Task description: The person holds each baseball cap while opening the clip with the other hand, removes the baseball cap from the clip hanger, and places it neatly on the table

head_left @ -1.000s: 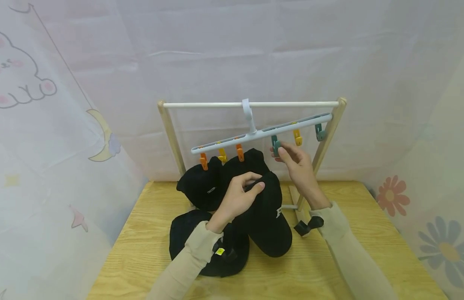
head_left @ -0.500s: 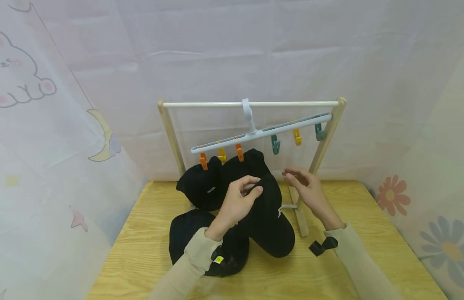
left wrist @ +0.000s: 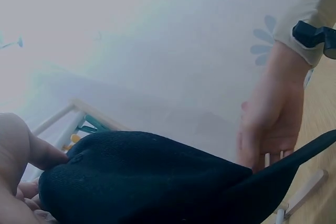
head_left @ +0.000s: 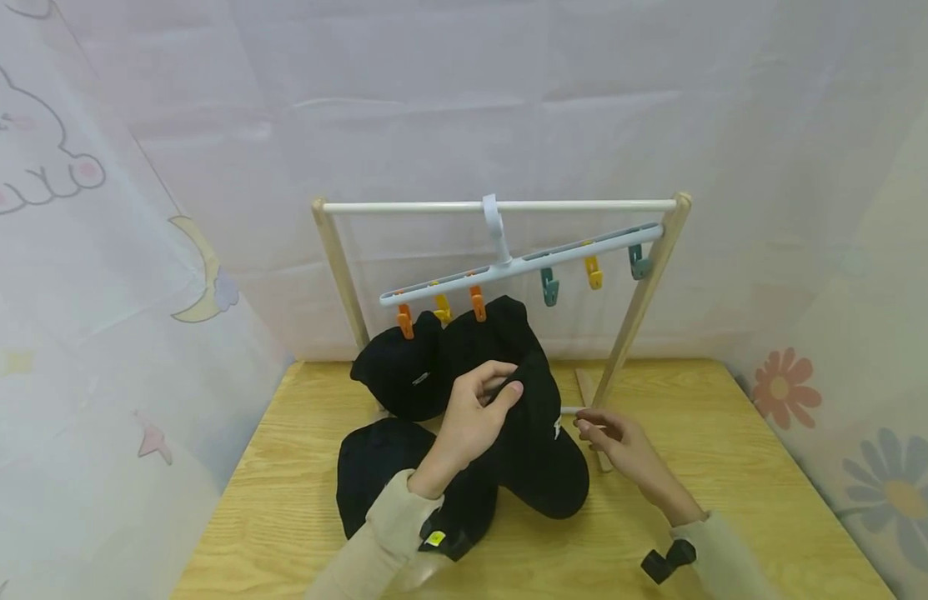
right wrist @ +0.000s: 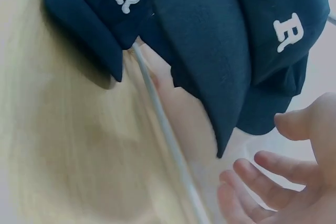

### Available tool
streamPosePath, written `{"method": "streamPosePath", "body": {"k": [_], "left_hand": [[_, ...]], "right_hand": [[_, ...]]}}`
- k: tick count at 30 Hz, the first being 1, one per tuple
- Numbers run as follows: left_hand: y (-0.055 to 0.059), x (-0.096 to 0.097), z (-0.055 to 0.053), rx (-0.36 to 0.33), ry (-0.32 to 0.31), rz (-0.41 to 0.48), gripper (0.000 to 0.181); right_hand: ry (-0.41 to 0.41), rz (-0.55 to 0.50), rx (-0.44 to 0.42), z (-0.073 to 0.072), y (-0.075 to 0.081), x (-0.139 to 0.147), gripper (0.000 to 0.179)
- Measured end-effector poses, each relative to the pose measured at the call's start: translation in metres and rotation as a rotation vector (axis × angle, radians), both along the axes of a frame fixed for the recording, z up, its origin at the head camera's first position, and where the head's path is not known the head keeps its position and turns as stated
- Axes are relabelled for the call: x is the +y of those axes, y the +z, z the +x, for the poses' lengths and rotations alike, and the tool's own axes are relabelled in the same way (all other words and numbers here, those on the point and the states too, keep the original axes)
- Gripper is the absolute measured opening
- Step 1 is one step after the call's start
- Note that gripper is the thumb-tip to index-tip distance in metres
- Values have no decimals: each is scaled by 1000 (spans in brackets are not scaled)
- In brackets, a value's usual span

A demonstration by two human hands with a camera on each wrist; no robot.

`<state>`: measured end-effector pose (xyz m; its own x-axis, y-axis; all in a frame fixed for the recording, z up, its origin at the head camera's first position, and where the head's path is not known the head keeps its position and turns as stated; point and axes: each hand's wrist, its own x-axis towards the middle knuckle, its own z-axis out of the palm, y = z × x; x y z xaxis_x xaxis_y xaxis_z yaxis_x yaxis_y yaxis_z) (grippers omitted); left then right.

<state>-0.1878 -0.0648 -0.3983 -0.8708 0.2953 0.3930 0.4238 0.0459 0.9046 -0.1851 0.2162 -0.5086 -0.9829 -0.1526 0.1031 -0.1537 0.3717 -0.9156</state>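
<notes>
My left hand (head_left: 467, 425) pinches the crown of a black baseball cap (head_left: 546, 475) with its thumb and fingers. The cap's brim points down and right, and a white letter R shows on its front in the right wrist view. My right hand (head_left: 629, 454) is beside the cap's brim, its fingers loosely bent with nothing between them. In the right wrist view its fingers (right wrist: 268, 184) are spread just below the brim. Above hangs a pale blue clip hanger (head_left: 524, 265), tilted down to the left. A green clip (head_left: 549, 287) on it hangs bare.
Black caps (head_left: 399, 375) hang under the orange clips (head_left: 405, 321) at the hanger's left half. Another black cap (head_left: 381, 458) lies on the wooden table (head_left: 268, 500). The hanger hooks over the white rail (head_left: 403, 207) of a wooden rack (head_left: 636, 308).
My right hand has left the green clip and moved down to beside the held cap's brim. The left hand keeps its pinch on the cap and has shifted slightly downward.
</notes>
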Motion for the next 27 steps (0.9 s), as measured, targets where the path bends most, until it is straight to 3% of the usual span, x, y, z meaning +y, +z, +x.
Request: {"method": "streamPosePath", "body": {"k": [11, 20, 27], "left_hand": [[-1, -4, 6, -4, 17, -5, 20], [-2, -9, 11, 2, 27, 0, 21], [-3, -20, 16, 32, 42, -28, 21]], "right_hand": [[137, -166, -239, 18, -16, 0, 60], [105, -281, -310, 21, -17, -2, 65], [44, -361, -304, 21, -14, -2, 62]]}}
